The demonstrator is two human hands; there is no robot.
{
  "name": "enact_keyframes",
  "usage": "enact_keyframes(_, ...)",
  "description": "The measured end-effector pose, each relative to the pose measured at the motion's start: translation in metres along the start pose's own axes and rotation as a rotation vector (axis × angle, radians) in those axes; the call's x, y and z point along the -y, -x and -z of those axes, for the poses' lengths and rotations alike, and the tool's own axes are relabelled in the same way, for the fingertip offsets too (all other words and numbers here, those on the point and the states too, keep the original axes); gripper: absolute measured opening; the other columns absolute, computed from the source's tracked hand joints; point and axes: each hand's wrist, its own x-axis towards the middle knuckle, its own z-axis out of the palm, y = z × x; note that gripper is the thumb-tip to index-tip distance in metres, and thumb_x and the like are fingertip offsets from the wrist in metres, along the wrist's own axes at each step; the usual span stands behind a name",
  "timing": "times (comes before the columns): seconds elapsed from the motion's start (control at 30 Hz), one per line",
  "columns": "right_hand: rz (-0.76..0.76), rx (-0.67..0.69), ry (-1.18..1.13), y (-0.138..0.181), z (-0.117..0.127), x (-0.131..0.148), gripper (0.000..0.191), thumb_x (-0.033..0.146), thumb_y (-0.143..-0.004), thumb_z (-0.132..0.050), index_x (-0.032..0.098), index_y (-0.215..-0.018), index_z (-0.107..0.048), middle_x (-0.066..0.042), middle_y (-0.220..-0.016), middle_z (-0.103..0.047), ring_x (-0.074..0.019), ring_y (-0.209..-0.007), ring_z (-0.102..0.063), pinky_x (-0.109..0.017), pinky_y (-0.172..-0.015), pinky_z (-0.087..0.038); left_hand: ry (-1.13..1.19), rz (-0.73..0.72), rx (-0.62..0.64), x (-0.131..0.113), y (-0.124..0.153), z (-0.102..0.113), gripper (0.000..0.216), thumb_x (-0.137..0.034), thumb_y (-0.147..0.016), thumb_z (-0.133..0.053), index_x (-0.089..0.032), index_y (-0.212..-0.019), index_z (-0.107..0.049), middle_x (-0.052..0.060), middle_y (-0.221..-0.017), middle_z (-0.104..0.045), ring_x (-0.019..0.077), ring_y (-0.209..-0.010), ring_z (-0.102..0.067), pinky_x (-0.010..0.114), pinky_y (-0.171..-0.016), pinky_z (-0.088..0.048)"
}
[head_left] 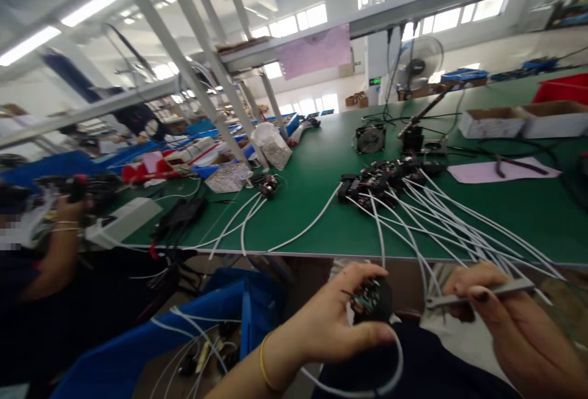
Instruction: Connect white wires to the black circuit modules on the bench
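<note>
Two bare hands are holding items in front of a green bench (307, 190): the left hand (333, 322) is clasping a black module with exposed wiring (381, 304) between thumb and curled fingers, while a white cable (400, 359) is looping beneath it; the right hand (493, 301) is pinching a slim grey tool (511, 287) between thumb and fingers. Similar black modules (381, 181) are lying heaped on the bench, their white cables (452, 227) trailing over its near edge; a blue bin (245, 319) is standing at lower left
</note>
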Motion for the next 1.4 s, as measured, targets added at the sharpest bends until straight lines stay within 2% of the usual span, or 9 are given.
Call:
enact_keyframes(0.13,0.078,0.059,0.070,-0.005,-0.014,0.008,0.025,0.033,-0.119,-0.046,0.027,-0.102,-0.063,-0.001,-0.084,-0.061,-0.0170,-0.069,-0.060,-0.026,-0.062,-0.052,-0.109,-0.063,-0.252,0.008,-0.019,-0.019,0.045,-0.045,-0.097,-0.067,-0.025,-0.137,-0.067,0.011,-0.128,-0.071,0.0297,-0.118,-0.066,0.044,-0.108,-0.053)
enact_keyframes(0.33,0.192,0.115,0.145,-0.005,-0.018,0.012,0.022,0.031,-0.119,-0.043,0.025,-0.104,-0.058,-0.003,-0.088,-0.061,-0.0207,-0.077,-0.062,-0.034,-0.069,-0.052,-0.061,-0.130,-0.238,0.010,-0.028,-0.045,0.038,-0.038,-0.102,-0.058,-0.028,-0.139,-0.064,0.008,-0.126,-0.070,0.0270,-0.116,-0.067,0.040,-0.102,-0.053)
enact_keyframes(0.77,0.388,0.256,0.402,0.000,-0.024,0.011,0.016,0.013,-0.109,-0.052,0.024,-0.103,-0.063,-0.007,-0.086,-0.068,-0.0240,-0.072,-0.061,-0.036,-0.067,-0.049,-0.122,-0.008,-0.401,0.006,-0.032,-0.053,0.031,-0.039,-0.098,-0.063,-0.023,-0.123,-0.072,0.010,-0.123,-0.072,0.0295,-0.118,-0.067,0.046,-0.105,-0.049)
enact_keyframes(0.83,0.224,0.174,0.215,-0.001,-0.026,0.001,0.014,0.020,-0.109,-0.058,0.023,-0.097,-0.065,-0.006,-0.085,-0.068,-0.0230,-0.072,-0.062,-0.035,-0.067,-0.049,-0.082,-0.008,-0.387,0.009,-0.032,-0.054,0.032,-0.038,-0.098,-0.063,-0.023,-0.125,-0.072,0.010,-0.123,-0.071,0.0290,-0.117,-0.066,0.044,-0.104,-0.049)
enact_keyframes(0.97,-0.453,0.061,-0.394,-0.009,-0.029,-0.019,0.039,0.051,-0.109,-0.061,0.022,-0.083,-0.061,0.000,-0.063,-0.055,-0.0175,-0.051,-0.049,-0.027,-0.049,-0.042,0.087,-0.130,-0.252,0.015,-0.030,-0.054,0.038,-0.040,-0.100,-0.062,-0.025,-0.134,-0.070,0.007,-0.116,-0.068,0.0258,-0.109,-0.066,0.039,-0.098,-0.049)
enact_keyframes(1.03,-0.539,0.056,-0.481,-0.011,-0.028,-0.022,0.044,0.058,-0.108,-0.060,0.022,-0.082,-0.059,0.002,-0.060,-0.051,-0.0159,-0.048,-0.045,-0.026,-0.046,-0.041,0.120,-0.155,-0.231,0.016,-0.029,-0.054,0.038,-0.041,-0.100,-0.062,-0.026,-0.134,-0.070,0.006,-0.113,-0.067,0.0250,-0.107,-0.065,0.037,-0.097,-0.049)
enact_keyframes(1.2,-0.083,-0.088,-0.182,-0.001,-0.018,-0.006,0.030,0.043,-0.117,-0.053,0.023,-0.097,-0.063,-0.001,-0.084,-0.061,-0.0161,-0.068,-0.058,-0.026,-0.062,-0.050,0.034,-0.047,-0.311,0.011,-0.031,-0.054,0.036,-0.040,-0.100,-0.061,-0.024,-0.131,-0.072,0.008,-0.113,-0.066,0.0259,-0.106,-0.064,0.038,-0.096,-0.048)
enact_keyframes(1.33,0.281,0.112,0.178,0.008,-0.018,0.004,0.022,0.030,-0.118,-0.049,0.022,-0.103,-0.063,-0.004,-0.088,-0.065,-0.0194,-0.077,-0.062,-0.032,-0.071,-0.050,-0.011,-0.041,-0.343,0.008,-0.031,-0.056,0.035,-0.039,-0.098,-0.064,-0.023,-0.128,-0.073,0.009,-0.116,-0.067,0.0271,-0.110,-0.065,0.040,-0.099,-0.049)
enact_keyframes(1.4,0.282,0.128,0.174,0.008,-0.022,0.000,0.022,0.031,-0.117,-0.052,0.022,-0.101,-0.064,-0.004,-0.086,-0.066,-0.0201,-0.075,-0.062,-0.033,-0.071,-0.050,-0.019,-0.041,-0.350,0.009,-0.031,-0.057,0.034,-0.038,-0.098,-0.064,-0.023,-0.127,-0.073,0.009,-0.116,-0.067,0.0268,-0.109,-0.065,0.039,-0.099,-0.049)
